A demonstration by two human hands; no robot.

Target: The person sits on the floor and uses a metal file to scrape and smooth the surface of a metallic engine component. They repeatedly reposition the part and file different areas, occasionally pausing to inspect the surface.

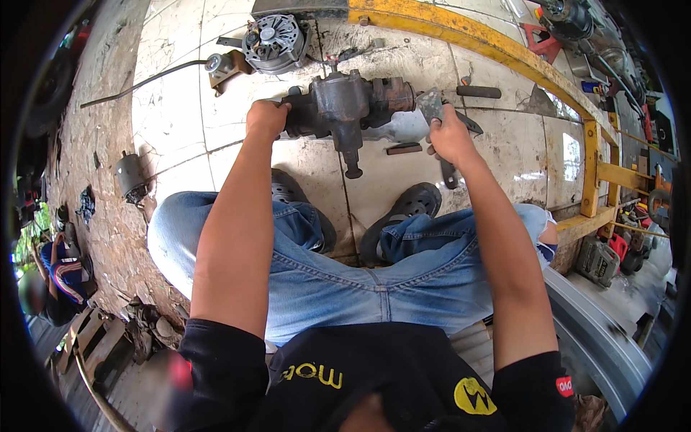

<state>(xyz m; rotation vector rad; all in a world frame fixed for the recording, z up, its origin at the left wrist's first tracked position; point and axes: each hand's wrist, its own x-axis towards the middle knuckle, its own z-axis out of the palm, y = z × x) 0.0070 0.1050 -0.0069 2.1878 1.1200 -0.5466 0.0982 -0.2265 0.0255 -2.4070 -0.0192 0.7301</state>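
Note:
A dark, greasy gearbox-like metal housing (pixel 341 97) lies on the tiles in front of my feet, its short shaft pointing toward me. My left hand (pixel 267 117) is closed around its left end. In my right hand (pixel 452 137) is a pair of pliers (pixel 431 105) with a wide grey head and two spread black handles. The pliers' head is close to the housing's round right end; I cannot tell whether they touch. Below it lies a small dark reddish-brown block (pixel 404 148). A black cylindrical handle (pixel 479 92) rests farther right.
An alternator (pixel 276 45) and a bracket with a long rod (pixel 224 68) lie beyond the housing. A yellow metal frame (pixel 475 37) curves across the far and right sides. A grey cylinder (pixel 131 176) stands at left. Another person (pixel 65 277) is at the far left.

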